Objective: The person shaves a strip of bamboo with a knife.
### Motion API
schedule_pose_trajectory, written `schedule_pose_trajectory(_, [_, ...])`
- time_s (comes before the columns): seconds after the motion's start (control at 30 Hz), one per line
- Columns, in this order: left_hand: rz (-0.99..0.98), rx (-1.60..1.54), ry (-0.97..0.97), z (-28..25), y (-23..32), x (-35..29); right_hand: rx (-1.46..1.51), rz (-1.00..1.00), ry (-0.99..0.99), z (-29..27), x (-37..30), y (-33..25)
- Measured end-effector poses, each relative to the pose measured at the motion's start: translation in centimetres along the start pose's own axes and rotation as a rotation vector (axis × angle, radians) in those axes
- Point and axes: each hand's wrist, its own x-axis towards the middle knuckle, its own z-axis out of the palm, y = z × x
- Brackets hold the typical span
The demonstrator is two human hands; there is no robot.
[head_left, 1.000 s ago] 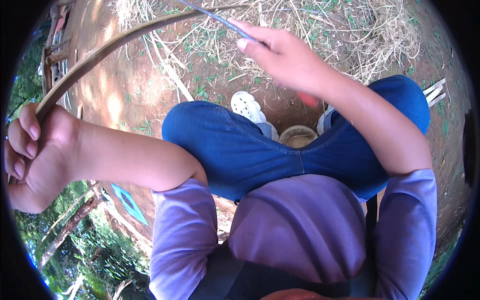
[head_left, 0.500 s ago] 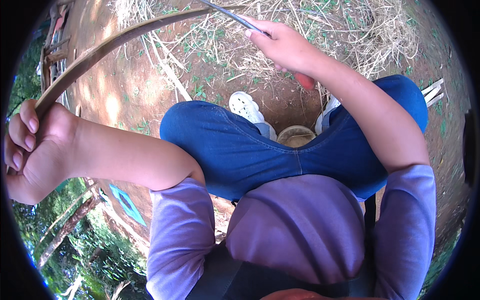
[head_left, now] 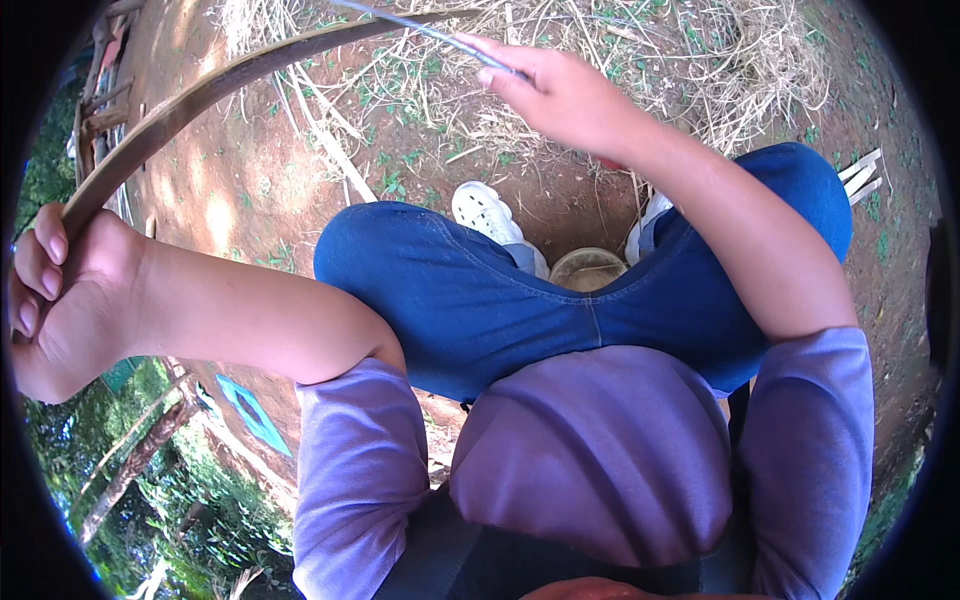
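Note:
My left hand (head_left: 75, 300) is closed round the near end of a long, brown strip of wood or bamboo (head_left: 210, 95). The strip looks curved and runs up and right, narrowing toward its far end. A knife (head_left: 435, 33) is gripped in my right hand (head_left: 575, 105), with the thumb along the base of its thin blade. A bit of red handle shows under the wrist. In the picture the blade crosses the strip near its far end; whether they touch I cannot tell.
Pale shavings (head_left: 740, 80) lie heaped on the bare soil ahead. White shoes (head_left: 485, 212) and a round tan object (head_left: 588, 270) sit between my bent knees. Several light split strips (head_left: 862, 178) lie beyond the right knee. A blue rectangular item (head_left: 250, 412) is at left.
My right hand has shifted slightly left and down, and the knife blade now reaches farther left across the strip. The left hand keeps its grip, almost still. Less of the red handle shows.

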Motion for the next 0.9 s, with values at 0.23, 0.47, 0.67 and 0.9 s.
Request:
schedule_pose_trajectory(0.23, [0.014,-0.012,-0.110,-0.8,-0.2,0.3,-0.079,0.022,-0.011,0.1,-0.1,-0.6])
schedule_pose_trajectory(0.47, [0.050,-0.024,0.203,5.2,0.2,-3.4,-0.061,0.117,-0.018,0.7,1.6,0.5])
schedule_pose_trajectory(0.67, [0.018,-0.060,0.112,0.8,-0.3,-0.2,0.040,0.368,-0.079,-0.2,3.2,4.5])
schedule_pose_trajectory(0.9, [-0.001,-0.081,-0.046,-1.1,-0.4,0.7,-0.088,0.045,0.074,1.8,3.4,6.2])
